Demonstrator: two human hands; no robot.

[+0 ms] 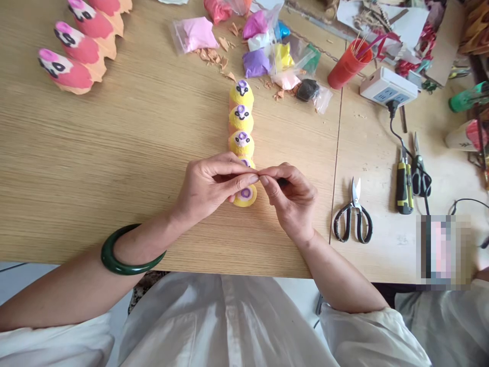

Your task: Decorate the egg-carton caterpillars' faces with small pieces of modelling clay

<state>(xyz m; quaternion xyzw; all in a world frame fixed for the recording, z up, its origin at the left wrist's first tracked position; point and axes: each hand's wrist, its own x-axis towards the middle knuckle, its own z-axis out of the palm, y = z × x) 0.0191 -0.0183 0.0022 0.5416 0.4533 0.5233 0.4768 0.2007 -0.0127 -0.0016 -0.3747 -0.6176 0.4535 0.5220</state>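
Note:
My left hand (212, 186) and my right hand (292, 196) meet fingertip to fingertip, each in a pinch. What the tips hold, if anything, is too small to make out. A dark patch shows within my right hand's curled fingers; I cannot tell what it is. Below the hands lies a row of yellow egg-carton cups (241, 145), partly covered by my left fingers. Its far cups bear purple rings, black eyes and mouth-like marks. The nearest cup (245, 195) shows a purple ring on a pale patch, with no black marks visible.
Red painted cups (78, 76) stand at far left. Bagged colored clay, including purple (256, 63) and black (307, 89), lies beyond among carton scraps. Rightward are a red cup of toothpicks (349, 63), a power strip (388, 86), scissors (353, 211) and a utility knife (404, 186). Another person sits at right.

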